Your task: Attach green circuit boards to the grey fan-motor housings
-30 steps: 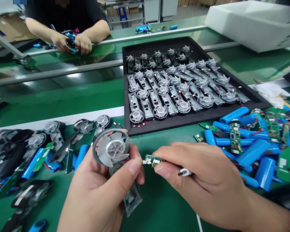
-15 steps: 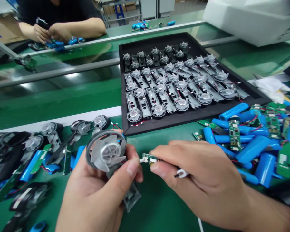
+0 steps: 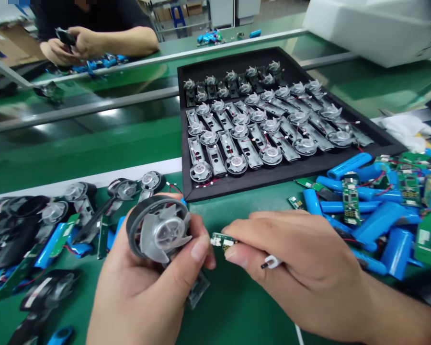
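Observation:
My left hand [image 3: 147, 287] is wrapped round a grey fan unit [image 3: 168, 231], its round fan facing up and its long housing angling down behind my thumb. Between the thumb and fingers of my right hand [image 3: 294, 263] is a small green circuit board [image 3: 222, 241] with a white connector at its left end, close to my left thumb tip. A white cable plug [image 3: 272, 262] also sticks out from under my right fingers. Whether a wire joins the board to the fan unit, I cannot tell.
Behind my hands lies a black foam tray [image 3: 215, 190] with rows of fan units. Blue cylinders [image 3: 379, 223] and boards are heaped at the right, more fan parts [image 3: 53, 211] at the left. Across the bench, a person's hands [image 3: 70, 45] hold a dark part.
The fan unit has tilted in my left hand, showing more of its dark rim. My hands have hardly shifted otherwise. Across the bench, the person's hands have moved a little.

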### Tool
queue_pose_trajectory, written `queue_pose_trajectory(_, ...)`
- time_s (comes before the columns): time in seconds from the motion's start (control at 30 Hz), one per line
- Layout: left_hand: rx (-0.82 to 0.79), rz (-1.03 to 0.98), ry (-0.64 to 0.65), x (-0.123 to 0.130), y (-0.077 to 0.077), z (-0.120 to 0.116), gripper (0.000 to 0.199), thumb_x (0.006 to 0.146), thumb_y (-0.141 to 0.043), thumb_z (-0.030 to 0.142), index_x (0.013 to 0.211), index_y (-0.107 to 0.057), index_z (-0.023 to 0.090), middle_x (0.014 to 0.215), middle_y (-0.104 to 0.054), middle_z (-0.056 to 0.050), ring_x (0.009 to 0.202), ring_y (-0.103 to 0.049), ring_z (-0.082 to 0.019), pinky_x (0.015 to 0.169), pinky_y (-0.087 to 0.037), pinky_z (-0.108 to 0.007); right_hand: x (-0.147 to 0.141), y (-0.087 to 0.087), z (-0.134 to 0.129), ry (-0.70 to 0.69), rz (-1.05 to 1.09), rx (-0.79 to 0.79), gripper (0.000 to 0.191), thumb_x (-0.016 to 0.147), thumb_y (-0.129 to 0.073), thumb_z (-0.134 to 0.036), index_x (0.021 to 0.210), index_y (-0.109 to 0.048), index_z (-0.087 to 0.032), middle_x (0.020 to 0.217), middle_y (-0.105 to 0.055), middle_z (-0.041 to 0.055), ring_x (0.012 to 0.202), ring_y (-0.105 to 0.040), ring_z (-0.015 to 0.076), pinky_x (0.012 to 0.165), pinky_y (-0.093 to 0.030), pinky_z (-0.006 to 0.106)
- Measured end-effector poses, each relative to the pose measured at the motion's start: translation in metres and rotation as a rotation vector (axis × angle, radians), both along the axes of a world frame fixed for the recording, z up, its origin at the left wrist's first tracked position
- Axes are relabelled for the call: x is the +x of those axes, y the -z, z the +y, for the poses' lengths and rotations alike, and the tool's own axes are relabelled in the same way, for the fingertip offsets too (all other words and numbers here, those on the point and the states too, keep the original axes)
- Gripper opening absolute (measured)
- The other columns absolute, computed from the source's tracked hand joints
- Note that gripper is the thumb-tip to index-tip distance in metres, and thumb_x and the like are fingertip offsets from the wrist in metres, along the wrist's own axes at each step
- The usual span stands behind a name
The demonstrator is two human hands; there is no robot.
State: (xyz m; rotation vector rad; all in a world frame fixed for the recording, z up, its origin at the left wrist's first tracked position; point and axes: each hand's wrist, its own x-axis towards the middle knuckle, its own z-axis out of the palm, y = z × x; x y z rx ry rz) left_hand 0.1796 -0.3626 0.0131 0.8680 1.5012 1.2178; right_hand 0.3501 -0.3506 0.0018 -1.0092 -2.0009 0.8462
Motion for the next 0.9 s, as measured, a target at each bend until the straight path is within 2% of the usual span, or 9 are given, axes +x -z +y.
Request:
queue_pose_trajectory(0.2, 0.008, -0.008, 0.048, -0.0023, 0.0003, -0.0006, 0.038, 0.071, -0.085, 0.02, 0.099, -0.062, 0.033, 0.073, -0.07, 0.007, 0.055, -0.061, -0.013, 0.045, -0.049, -0.019, 0.0001, 0.0013, -0.0001, 0.031, 0.014, -0.029, 0.025, 0.096, -0.054, -0.013, 0.073, -0.061, -0.019, 0.065, -0.061, -0.0027, 0.057, -0.055, 0.0104, 0.057, -0.041, 0.019)
queue_pose_trajectory(0.3, 0.013, 0.011, 0.033, -0.0013, -0.0001, -0.002, 0.039, 0.071, -0.084, 0.019, 0.099, -0.061, 0.033, 0.072, -0.069, 0.007, 0.055, -0.06, -0.014, 0.046, -0.049, -0.02, -0.001, 0.001, -0.0011, 0.033, 0.017, -0.078, 0.033, 0.096, -0.053, -0.015, 0.063, -0.052, -0.02, 0.069, -0.068, -0.0009, 0.058, -0.057, 0.0105, 0.056, -0.042, 0.019)
queue_pose_trajectory(0.4, 0.023, 0.087, 0.009, 0.0002, -0.0019, -0.0042, 0.037, 0.07, -0.085, 0.02, 0.096, -0.061, 0.032, 0.073, -0.069, 0.007, 0.058, -0.061, -0.014, 0.049, -0.051, -0.021, -0.0014, 0.001, -0.0025, 0.035, 0.002, -0.081, 0.035, 0.096, -0.053, -0.017, 0.062, -0.049, -0.021, 0.068, -0.068, -0.0002, 0.056, -0.057, 0.0113, 0.055, -0.041, 0.021)
queue_pose_trajectory(0.5, 0.035, 0.108, 0.007, 0.0009, -0.0035, -0.0041, 0.037, 0.07, -0.085, 0.021, 0.096, -0.062, 0.032, 0.074, -0.069, 0.006, 0.06, -0.062, -0.016, 0.052, -0.053, -0.023, -0.0012, 0.0024, -0.0033, 0.04, -0.001, -0.084, 0.035, 0.096, -0.053, -0.018, 0.061, -0.051, -0.021, 0.064, -0.065, -0.0007, 0.054, -0.054, 0.0114, 0.053, -0.04, 0.021)
queue_pose_trajectory(0.63, 0.001, 0.058, 0.099, -0.0019, -0.002, 0.0004, 0.024, 0.076, -0.081, 0.023, 0.091, -0.063, 0.028, 0.074, -0.068, 0.005, 0.058, -0.061, -0.014, 0.052, -0.052, -0.023, -0.0019, 0.0047, -0.0023, 0.079, 0.06, -0.102, 0.031, 0.097, -0.058, -0.021, 0.066, -0.061, -0.019, 0.065, -0.065, -0.0014, 0.054, -0.053, 0.0109, 0.052, -0.039, 0.021)
queue_pose_trajectory(0.73, -0.016, -0.055, 0.157, -0.0056, -0.0006, 0.0032, 0.024, 0.077, -0.081, 0.024, 0.094, -0.065, 0.027, 0.077, -0.07, 0.004, 0.059, -0.061, -0.012, 0.054, -0.052, -0.021, -0.0024, 0.0048, -0.0011, 0.092, 0.144, -0.174, 0.026, 0.098, -0.06, -0.026, 0.075, -0.069, -0.02, 0.063, -0.06, -0.0038, 0.052, -0.05, 0.0098, 0.051, -0.04, 0.018)
queue_pose_trajectory(0.9, -0.069, -0.242, 0.188, -0.0073, -0.005, 0.0054, 0.031, 0.073, -0.082, 0.019, 0.098, -0.066, 0.028, 0.067, -0.068, 0.005, 0.051, -0.058, -0.011, 0.049, -0.049, -0.02, -0.0014, 0.0042, -0.0002, 0.069, 0.239, -0.289, 0.029, 0.097, -0.063, -0.035, 0.075, -0.072, -0.018, 0.06, -0.057, -0.0034, 0.053, -0.05, 0.0102, 0.049, -0.041, 0.018)
